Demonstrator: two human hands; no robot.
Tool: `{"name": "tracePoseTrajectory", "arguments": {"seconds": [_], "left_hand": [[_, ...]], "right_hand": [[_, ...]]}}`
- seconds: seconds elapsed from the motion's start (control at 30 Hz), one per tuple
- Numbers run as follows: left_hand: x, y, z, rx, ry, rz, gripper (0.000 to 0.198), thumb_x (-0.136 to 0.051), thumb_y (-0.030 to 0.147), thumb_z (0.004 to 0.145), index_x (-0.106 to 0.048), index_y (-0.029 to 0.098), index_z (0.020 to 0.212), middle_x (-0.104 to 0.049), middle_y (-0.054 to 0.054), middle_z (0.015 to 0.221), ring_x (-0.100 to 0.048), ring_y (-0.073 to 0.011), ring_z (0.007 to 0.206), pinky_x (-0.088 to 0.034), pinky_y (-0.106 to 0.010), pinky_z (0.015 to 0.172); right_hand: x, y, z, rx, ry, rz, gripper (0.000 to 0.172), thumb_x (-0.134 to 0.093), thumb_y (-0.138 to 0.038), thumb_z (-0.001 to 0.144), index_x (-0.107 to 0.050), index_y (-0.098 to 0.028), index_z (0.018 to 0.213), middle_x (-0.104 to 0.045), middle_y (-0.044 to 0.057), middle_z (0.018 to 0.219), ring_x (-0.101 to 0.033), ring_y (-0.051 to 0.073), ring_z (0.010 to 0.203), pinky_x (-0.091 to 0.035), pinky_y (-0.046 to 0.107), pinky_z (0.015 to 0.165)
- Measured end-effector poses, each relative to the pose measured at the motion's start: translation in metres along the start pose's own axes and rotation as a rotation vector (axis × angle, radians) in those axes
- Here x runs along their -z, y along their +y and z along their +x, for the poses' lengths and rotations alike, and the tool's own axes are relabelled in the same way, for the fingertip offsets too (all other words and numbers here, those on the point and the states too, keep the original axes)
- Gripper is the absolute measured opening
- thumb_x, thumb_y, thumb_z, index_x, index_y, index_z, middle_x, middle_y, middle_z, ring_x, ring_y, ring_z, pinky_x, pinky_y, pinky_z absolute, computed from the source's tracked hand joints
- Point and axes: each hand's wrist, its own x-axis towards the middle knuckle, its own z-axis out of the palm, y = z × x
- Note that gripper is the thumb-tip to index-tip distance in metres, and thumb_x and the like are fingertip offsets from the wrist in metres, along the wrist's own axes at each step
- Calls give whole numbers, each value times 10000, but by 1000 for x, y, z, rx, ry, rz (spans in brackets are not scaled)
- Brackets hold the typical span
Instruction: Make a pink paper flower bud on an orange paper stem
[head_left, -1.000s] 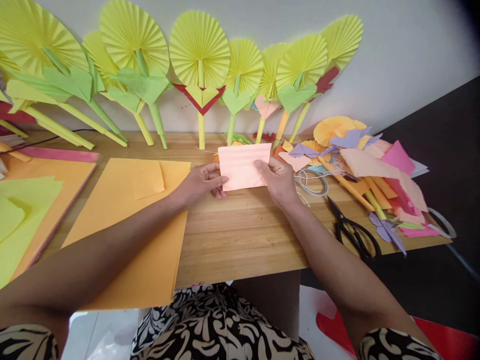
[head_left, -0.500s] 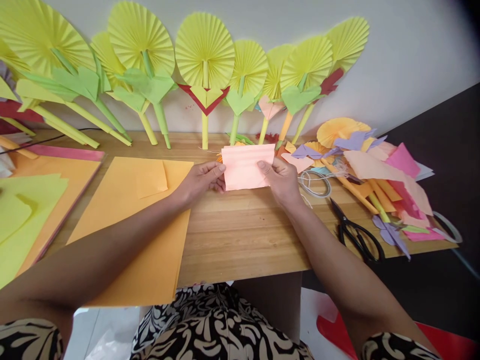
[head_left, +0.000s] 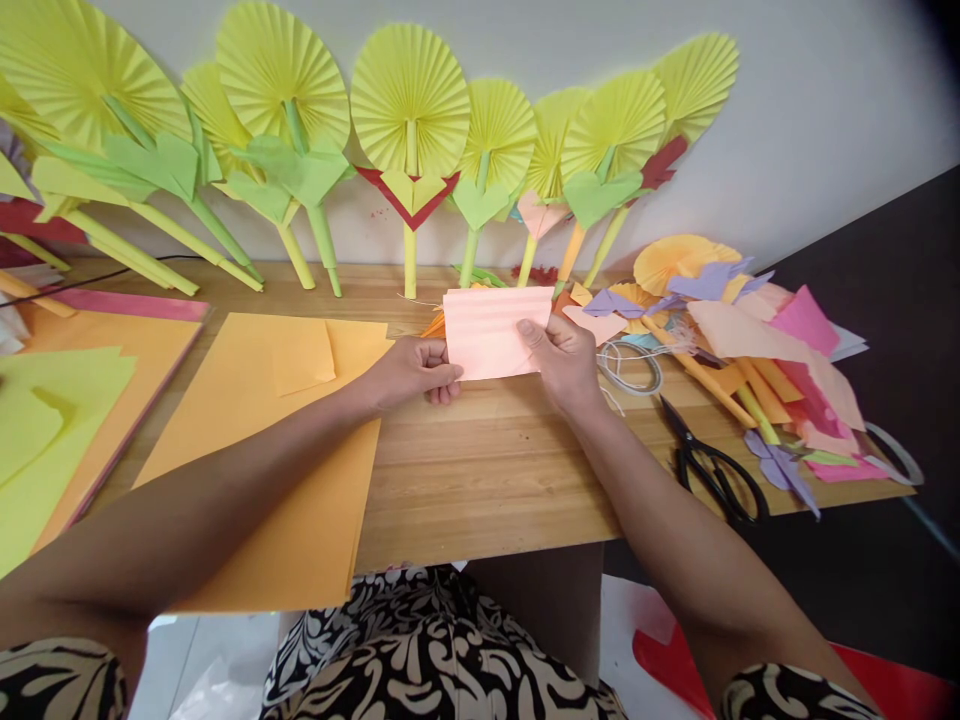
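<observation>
I hold a pale pink sheet of paper [head_left: 491,330] with fold creases across it, just above the wooden table [head_left: 480,470]. My left hand [head_left: 412,372] pinches its lower left corner, thumb on top and fingers curled under. My right hand [head_left: 564,360] grips its right edge with the thumb laid on the sheet. Both hands are closed on the paper.
Orange sheets [head_left: 277,450] lie at the left, yellow-green ones [head_left: 45,420] further left. Yellow pleated paper fans on stems [head_left: 409,100] lean along the wall. Black scissors [head_left: 709,465], a coil of white cord [head_left: 630,365] and a heap of coloured paper scraps [head_left: 765,350] lie at the right.
My left hand has slid down to the sheet's lower left corner and closed tighter. The pink paper has shifted slightly; my right hand keeps its grip.
</observation>
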Motion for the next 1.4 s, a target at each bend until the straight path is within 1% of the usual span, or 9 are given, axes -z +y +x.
{"name": "tracePoseTrajectory", "arguments": {"seconds": [0.27, 0.37, 0.5, 0.6, 0.77, 0.93, 1.1, 1.17, 1.4], "left_hand": [[-2, 2, -1, -22, 50, -2, 204, -679, 264, 819, -602, 152, 666, -663, -26, 655, -585, -96, 544, -481, -240, 565], [-2, -2, 0, -67, 70, -55, 211, -685, 328, 829, -633, 144, 741, -677, -35, 715, -618, -119, 618, -517, -276, 653], [0, -8, 3, -149, 109, -288, 333, -654, 480, 866, -678, 150, 904, -705, -59, 873, -657, -164, 787, -537, -327, 768], [2, -11, 5, -209, 160, -383, 333, -703, 469, 842, -720, 165, 978, -729, -67, 976, -669, -179, 885, -522, -332, 836], [2, -9, 5, -213, 249, -417, 291, -768, 436, 788, -741, 155, 856, -738, -47, 895, -668, -168, 851, -506, -336, 886], [1, -5, 3, -172, 295, -413, 313, -779, 444, 758, -689, 145, 738, -689, -15, 761, -630, -140, 732, -503, -287, 755], [2, -3, -1, -127, 295, -300, 311, -751, 451, 770, -704, 146, 804, -672, -9, 757, -595, -133, 697, -472, -261, 665], [1, -3, -2, -120, 301, -227, 312, -735, 455, 780, -700, 146, 800, -672, -14, 767, -587, -138, 699, -461, -260, 653], [0, -5, 0, -115, 315, -175, 317, -722, 461, 776, -674, 148, 761, -659, -21, 754, -573, -148, 695, -443, -262, 629]], "right_hand": [[-1, 2, 1, -27, 20, 132, 283, -705, -489, 805, -749, -225, 893, -704, 10, 832, -636, 175, 750, -534, 312, 712], [0, 2, 1, -17, 27, 120, 286, -711, -492, 803, -744, -214, 865, -694, 4, 797, -624, 162, 718, -527, 296, 686], [1, 3, -2, -30, -17, 48, 327, -708, -527, 793, -721, -201, 808, -642, -6, 710, -583, 152, 657, -495, 274, 607], [0, 4, -3, -25, -76, 10, 343, -695, -537, 803, -694, -199, 745, -609, -9, 663, -561, 152, 627, -480, 272, 581], [-3, 3, -4, -24, -132, -3, 359, -689, -555, 798, -701, -200, 751, -612, -6, 657, -572, 165, 649, -489, 283, 604], [-4, 0, -5, -50, -190, 27, 385, -735, -569, 753, -727, -184, 757, -661, -2, 699, -575, 151, 647, -482, 268, 592], [-3, -2, -3, -77, -189, 193, 343, -729, -510, 797, -756, -219, 976, -748, 29, 945, -669, 190, 885, -543, 328, 817], [-2, -2, -2, -99, -170, 240, 355, -738, -495, 795, -746, -228, 1028, -752, 40, 1016, -679, 204, 952, -547, 349, 860], [-1, 1, -3, -96, -144, 221, 382, -773, -490, 760, -747, -219, 1028, -764, 53, 1041, -705, 217, 925, -562, 370, 842]]}}
